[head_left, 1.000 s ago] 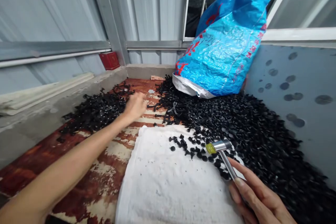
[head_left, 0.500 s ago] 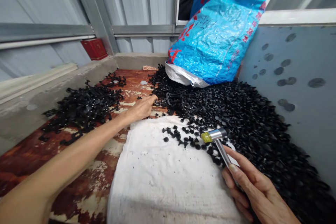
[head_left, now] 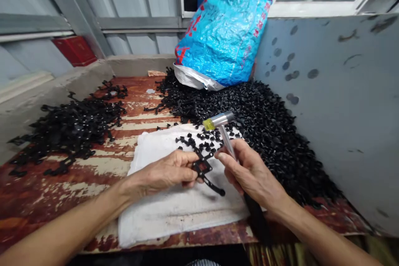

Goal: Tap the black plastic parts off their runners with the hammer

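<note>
My left hand (head_left: pixel 170 172) is closed on a black plastic sprue (head_left: pixel 204 170) with small parts on it, held over a white cloth (head_left: pixel 174 205). My right hand (head_left: pixel 251 172) grips the handle of a small hammer (head_left: pixel 220 121) with a silver head and a yellow face, raised above the cloth. The two hands are close together, almost touching. Several loose black plastic pieces (head_left: pixel 202 137) lie on the far part of the cloth.
A large heap of black plastic pieces (head_left: pixel 264 124) fills the right side, under a blue sack (head_left: pixel 224 29). A pile of black sprues (head_left: pixel 68 122) lies at the left on the worn red board (head_left: pixel 46 191). A grey panel (head_left: pixel 336 104) walls the right.
My left hand came back from the far heap to the cloth with a black sprue in it. My right hand lifted the hammer up and toward the middle. The view shifted to the right.
</note>
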Motion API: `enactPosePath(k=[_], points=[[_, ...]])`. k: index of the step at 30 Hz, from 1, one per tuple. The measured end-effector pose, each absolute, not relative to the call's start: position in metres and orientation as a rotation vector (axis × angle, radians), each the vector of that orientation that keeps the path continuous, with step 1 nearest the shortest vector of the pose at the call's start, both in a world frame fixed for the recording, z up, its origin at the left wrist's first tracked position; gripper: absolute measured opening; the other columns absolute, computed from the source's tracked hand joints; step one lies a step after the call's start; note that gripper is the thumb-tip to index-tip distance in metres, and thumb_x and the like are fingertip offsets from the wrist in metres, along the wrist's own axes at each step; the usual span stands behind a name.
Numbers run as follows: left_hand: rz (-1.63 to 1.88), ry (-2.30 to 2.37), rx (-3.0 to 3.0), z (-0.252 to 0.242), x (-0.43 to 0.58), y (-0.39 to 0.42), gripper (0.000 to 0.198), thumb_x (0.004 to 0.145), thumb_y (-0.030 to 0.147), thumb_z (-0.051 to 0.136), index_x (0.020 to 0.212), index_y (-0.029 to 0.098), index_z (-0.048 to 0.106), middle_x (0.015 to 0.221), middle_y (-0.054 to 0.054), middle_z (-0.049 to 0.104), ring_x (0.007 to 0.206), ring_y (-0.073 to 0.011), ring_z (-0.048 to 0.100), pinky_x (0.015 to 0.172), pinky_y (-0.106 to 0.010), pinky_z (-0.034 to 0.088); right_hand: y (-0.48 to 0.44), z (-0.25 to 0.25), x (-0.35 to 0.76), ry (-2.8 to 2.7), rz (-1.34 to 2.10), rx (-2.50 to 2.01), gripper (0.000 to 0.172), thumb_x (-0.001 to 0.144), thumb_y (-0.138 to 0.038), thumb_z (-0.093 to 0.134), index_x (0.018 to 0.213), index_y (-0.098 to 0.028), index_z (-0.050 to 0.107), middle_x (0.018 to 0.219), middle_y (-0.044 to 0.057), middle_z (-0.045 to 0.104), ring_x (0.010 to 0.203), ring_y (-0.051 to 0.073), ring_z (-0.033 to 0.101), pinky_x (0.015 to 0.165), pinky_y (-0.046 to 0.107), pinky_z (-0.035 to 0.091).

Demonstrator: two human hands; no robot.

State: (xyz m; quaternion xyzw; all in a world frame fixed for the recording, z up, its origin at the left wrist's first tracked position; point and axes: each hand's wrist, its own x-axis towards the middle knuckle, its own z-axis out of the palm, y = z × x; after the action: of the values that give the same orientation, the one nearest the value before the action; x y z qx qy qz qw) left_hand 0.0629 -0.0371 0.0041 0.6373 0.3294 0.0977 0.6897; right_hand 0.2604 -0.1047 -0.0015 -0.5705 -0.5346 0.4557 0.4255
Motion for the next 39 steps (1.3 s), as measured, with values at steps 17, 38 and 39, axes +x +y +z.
enactPosePath(k=[17, 38, 39], points=[[0.454, 1.217, 1.328, -0.003, 0.02, -0.011, 0.042, 0.06, 0.051, 0.074, 0.062, 0.013, 0.057, 0.054, 0.001, 0.052, 0.036, -0.0026, 0.032, 0.038, -0.02, 0.016, -0.112, -0.02, 0.248, -1.327, 1.302, -1.501, 0.023, 0.09, -0.043, 0.049, 0.081, -0.022, 0.046, 0.052, -0.009, 0.039, 0.041, 0.008, 0.032, 0.037, 0.02, 0.025], [0.398, 1.192, 1.095, -0.011, 0.023, -0.001, 0.032, 0.064, 0.035, 0.081, 0.06, 0.012, 0.06, 0.041, 0.004, 0.043, 0.032, -0.0021, 0.029, 0.03, -0.015, 0.013, -0.111, -0.032, 0.256, -1.264, 1.435, -1.465, 0.036, 0.091, -0.056, 0.047, 0.085, -0.021, 0.052, 0.047, -0.01, 0.039, 0.037, 0.007, 0.029, 0.035, 0.019, 0.025], [0.397, 1.198, 1.09, -0.01, 0.023, -0.001, 0.032, 0.065, 0.035, 0.081, 0.06, 0.012, 0.059, 0.041, 0.004, 0.043, 0.032, -0.0023, 0.029, 0.03, -0.015, 0.013, -0.111, -0.032, 0.255, -1.262, 1.435, -1.466, 0.036, 0.091, -0.057, 0.048, 0.085, -0.021, 0.051, 0.046, -0.01, 0.038, 0.037, 0.007, 0.029, 0.035, 0.019, 0.025]])
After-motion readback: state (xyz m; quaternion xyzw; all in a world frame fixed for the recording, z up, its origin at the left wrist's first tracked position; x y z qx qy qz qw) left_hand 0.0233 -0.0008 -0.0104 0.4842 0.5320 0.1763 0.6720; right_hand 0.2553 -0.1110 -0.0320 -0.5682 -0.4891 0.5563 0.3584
